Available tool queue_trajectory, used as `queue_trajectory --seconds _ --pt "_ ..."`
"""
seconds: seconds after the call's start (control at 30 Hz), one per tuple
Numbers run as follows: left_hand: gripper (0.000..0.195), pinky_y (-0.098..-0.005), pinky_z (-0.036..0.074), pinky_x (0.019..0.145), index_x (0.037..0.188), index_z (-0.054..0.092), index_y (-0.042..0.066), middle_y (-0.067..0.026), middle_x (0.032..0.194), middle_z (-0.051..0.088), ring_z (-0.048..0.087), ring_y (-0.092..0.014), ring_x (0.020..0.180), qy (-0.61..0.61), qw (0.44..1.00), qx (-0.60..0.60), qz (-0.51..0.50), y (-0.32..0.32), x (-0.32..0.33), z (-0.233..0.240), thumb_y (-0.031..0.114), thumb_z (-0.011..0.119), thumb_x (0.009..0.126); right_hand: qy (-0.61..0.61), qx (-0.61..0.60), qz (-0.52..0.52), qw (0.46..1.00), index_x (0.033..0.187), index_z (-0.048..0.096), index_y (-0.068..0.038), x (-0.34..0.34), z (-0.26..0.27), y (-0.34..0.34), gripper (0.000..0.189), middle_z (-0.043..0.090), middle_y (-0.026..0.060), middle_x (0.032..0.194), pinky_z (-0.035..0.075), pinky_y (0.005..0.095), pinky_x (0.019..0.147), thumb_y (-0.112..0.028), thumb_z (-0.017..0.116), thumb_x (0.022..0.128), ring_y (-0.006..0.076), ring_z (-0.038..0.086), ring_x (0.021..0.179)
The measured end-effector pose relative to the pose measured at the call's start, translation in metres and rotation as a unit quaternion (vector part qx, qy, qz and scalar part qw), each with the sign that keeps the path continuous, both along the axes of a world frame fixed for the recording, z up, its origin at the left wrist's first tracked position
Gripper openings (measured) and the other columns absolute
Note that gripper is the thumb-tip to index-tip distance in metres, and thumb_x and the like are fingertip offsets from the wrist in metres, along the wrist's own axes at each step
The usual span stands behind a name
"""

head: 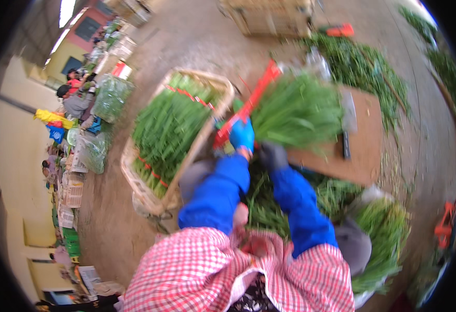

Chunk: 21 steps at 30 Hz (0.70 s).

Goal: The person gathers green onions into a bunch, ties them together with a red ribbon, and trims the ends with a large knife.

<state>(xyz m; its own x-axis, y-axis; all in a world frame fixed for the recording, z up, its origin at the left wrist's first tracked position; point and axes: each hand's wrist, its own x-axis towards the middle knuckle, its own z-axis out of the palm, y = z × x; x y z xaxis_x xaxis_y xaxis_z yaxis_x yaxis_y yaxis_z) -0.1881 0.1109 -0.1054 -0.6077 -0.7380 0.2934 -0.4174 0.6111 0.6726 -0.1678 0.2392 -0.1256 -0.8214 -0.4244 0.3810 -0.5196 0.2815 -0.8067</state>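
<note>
My left hand (pixel 242 134), in a blue glove, is at the lower end of long red strips (pixel 258 93); blur hides whether its fingers grip them. My right hand (pixel 273 156), in a dark grey glove, is closed at the near end of a loose bunch of long green leafy stalks (pixel 298 109), which fans out over a brown board (pixel 362 144). A cleaver with a black handle (pixel 346 144) lies on the board beyond the leaves. To the left, a pale plastic crate (pixel 200 150) holds green bunches (pixel 173 121) tied with red bands.
Cut greens (pixel 360 74) lie on the floor beyond the board, and more stalks (pixel 383 241) are heaped at right beside my knee. Another crate (pixel 276 17) stands at the top. People (pixel 76 97) sit among bags and crates at far left.
</note>
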Motion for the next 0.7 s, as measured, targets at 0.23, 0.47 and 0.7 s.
queue_trajectory --seconds 0.23,0.47,0.7 --pt "0.015 -0.0389 0.045 0.058 0.073 0.061 0.005 -0.0153 0.072 0.059 0.058 -0.033 0.066 0.159 0.983 0.003 -0.089 0.006 0.013 0.006 0.019 0.062 0.079 0.27 0.279 0.067 0.919 0.067 0.055 -0.016 0.01 0.063 0.013 0.006 0.052 0.0053 0.068 0.043 0.0404 0.059 -0.021 0.056 0.068 0.0262 0.054 0.065" --pt "0.016 -0.0361 0.046 0.058 0.076 0.062 0.005 -0.0138 0.074 0.059 0.059 -0.03 0.067 0.171 0.945 0.056 -0.272 -0.005 -0.003 0.044 0.021 0.065 0.076 0.372 0.304 0.184 0.857 0.071 0.061 -0.018 -0.028 0.145 0.009 0.009 0.056 0.0037 0.08 0.038 0.0417 0.08 -0.023 0.058 0.065 0.0238 0.052 0.086" --pt "0.019 -0.0345 0.041 0.05 0.065 0.059 -0.001 -0.018 0.057 0.053 0.055 -0.02 0.052 0.085 0.859 0.283 -0.417 -0.016 -0.053 -0.021 0.017 0.061 0.07 0.166 0.086 0.143 0.972 0.06 0.058 -0.012 -0.081 0.088 0.018 0.012 0.055 0.0075 0.059 0.041 0.0393 0.06 -0.018 0.066 0.065 0.0305 0.054 0.066"
